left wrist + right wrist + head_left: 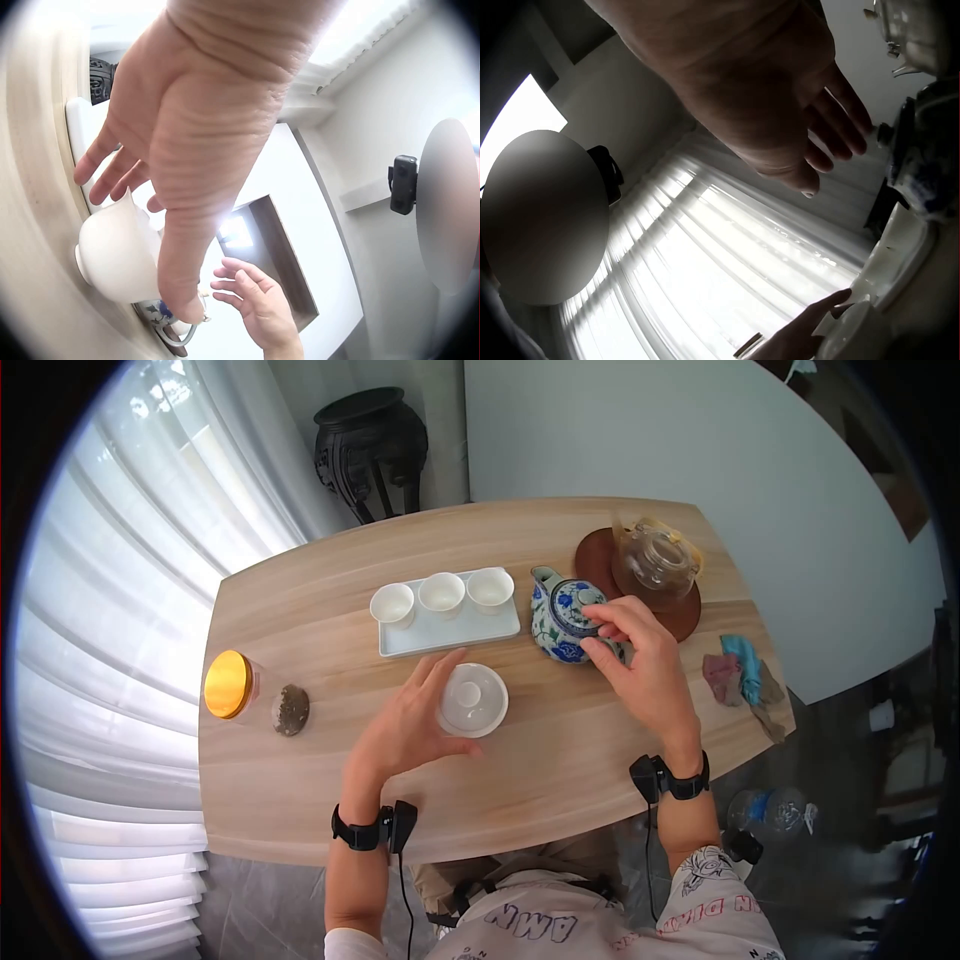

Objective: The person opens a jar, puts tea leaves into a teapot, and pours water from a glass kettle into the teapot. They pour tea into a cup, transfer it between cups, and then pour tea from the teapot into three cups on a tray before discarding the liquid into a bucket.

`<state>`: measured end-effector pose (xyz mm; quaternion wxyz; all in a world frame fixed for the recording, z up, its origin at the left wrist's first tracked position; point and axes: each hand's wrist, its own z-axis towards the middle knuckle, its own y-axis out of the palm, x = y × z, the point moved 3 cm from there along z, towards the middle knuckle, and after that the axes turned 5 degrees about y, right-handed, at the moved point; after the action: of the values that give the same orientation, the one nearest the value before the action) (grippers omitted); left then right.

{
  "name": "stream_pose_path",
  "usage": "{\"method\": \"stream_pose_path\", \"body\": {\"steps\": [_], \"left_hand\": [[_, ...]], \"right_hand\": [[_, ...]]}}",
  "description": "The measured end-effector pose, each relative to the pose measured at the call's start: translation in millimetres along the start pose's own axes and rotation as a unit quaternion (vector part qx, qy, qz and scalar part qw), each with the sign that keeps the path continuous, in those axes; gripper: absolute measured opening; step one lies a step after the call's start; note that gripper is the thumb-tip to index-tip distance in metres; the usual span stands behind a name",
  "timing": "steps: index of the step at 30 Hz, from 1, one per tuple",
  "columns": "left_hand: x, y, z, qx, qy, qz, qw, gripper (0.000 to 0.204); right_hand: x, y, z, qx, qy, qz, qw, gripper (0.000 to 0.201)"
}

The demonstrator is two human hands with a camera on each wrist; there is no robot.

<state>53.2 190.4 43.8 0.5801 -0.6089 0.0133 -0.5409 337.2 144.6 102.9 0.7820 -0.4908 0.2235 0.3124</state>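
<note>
My left hand has its fingers and thumb spread around the near-left side of a white bowl, which stands on the table. The left wrist view shows the bowl's flared rim and a pointed lip, with the thumb alongside it. Above the right side of a blue-and-white floral teapot is my right hand, its fingers loosely bent. Those fingertips come close to the knob of the teapot's lid, with nothing between them. The teapot's spout points toward the back left; the hand partly covers its handle side.
Three white cups stand on a white rectangular tray. Behind the teapot, a glass teapot sits on a round brown mat. Folded cloths lie right; a yellow-lidded jar and dark lump are left.
</note>
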Motion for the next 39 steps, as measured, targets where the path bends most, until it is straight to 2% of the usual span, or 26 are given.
{"method": "stream_pose_path", "body": {"steps": [4,7,16,19,22,25,28,31,34,39], "left_hand": [[4,7,3,-0.032,-0.051,-0.013,0.998,0.1],[4,12,5,-0.011,-0.026,-0.011,1.0,0.099],[10,30,16,0.036,-0.031,-0.041,0.998,0.099],[6,28,14,0.099,-0.006,-0.05,0.994,0.093],[9,19,17,0.149,0.007,0.0,0.989,0.074],[16,19,17,0.137,0.007,-0.013,0.99,0.06],[13,25,17,0.142,0.019,-0.026,0.989,0.054],[10,26,17,0.157,0.023,-0.027,0.987,0.052],[3,23,17,0.138,0.013,-0.04,0.99,0.061],[11,21,17,0.103,0.059,-0.025,0.993,0.081]], "right_hand": [[32,-10,-25,0.046,0.088,0.049,0.994,0.025],[45,-11,-38,0.052,0.096,0.042,0.993,0.027],[78,-6,-46,0.047,0.153,0.008,0.987,0.03],[99,-4,-42,-0.055,0.224,0.033,0.972,0.034],[117,-3,-36,-0.15,0.306,0.141,0.929,0.044],[119,-9,-27,-0.183,0.328,0.124,0.919,0.049],[114,-24,-10,-0.224,0.324,0.059,0.917,0.045],[110,-39,10,-0.185,0.253,0.069,0.947,0.04],[102,-43,22,-0.128,0.242,0.144,0.951,0.036],[113,-32,19,-0.121,0.231,0.098,0.961,0.037]]}}
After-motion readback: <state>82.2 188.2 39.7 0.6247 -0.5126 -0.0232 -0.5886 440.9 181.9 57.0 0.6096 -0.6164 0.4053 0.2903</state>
